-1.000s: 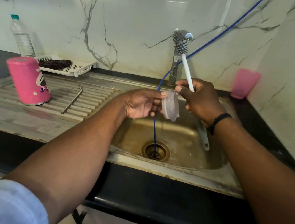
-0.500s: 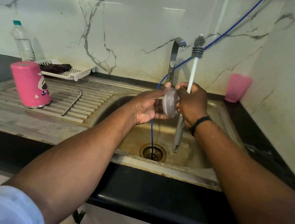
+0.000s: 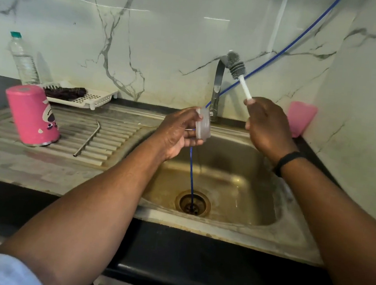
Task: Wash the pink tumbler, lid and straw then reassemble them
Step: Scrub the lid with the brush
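Note:
The pink tumbler [image 3: 33, 115] stands upside down on the steel drainboard [image 3: 38, 159] at the left. A metal straw [image 3: 88, 138] lies on the ridges beside it. My left hand [image 3: 180, 132] holds the clear round lid [image 3: 203, 126] on edge over the sink [image 3: 300, 241]. My right hand [image 3: 266, 126] grips the white handle of a bottle brush [image 3: 236, 66], its grey bristle head pointing up toward the tap [image 3: 217, 84]. The brush and the lid are apart.
A blue hose [image 3: 192, 169] runs from the wall down into the drain. A plastic water bottle [image 3: 23, 58] and a white rack [image 3: 88, 97] stand at the back left. A pink cup [image 3: 300, 119] sits at the back right corner.
My right hand has moved right and away from the lid, taking the brush with it and tilting the head leftward. My left hand keeps holding the lid.

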